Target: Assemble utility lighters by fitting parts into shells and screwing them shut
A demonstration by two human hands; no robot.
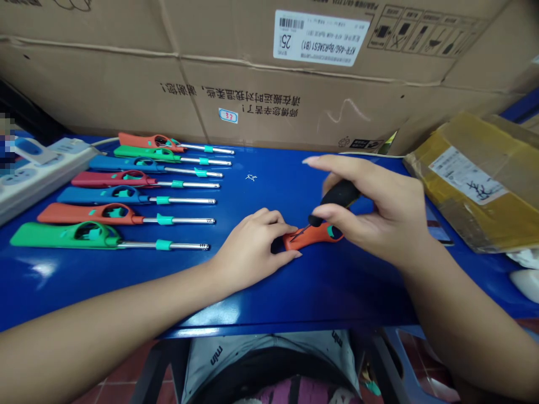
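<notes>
My left hand (256, 242) pins one end of an orange lighter body (314, 235) flat on the blue table (269, 292), fingers curled over it. A black-handled screwdriver (337, 197) sits in my right hand (379, 210); its thin tip touches the orange body close to my left fingertips. The right index finger sticks out straight above the handle.
Several long-nosed lighters (109, 213) in green, orange, blue and red lie in a row at the left. A white power strip (37, 168) sits at the far left. Cardboard boxes (269, 73) wall off the back. A taped yellow parcel (480, 179) lies at the right.
</notes>
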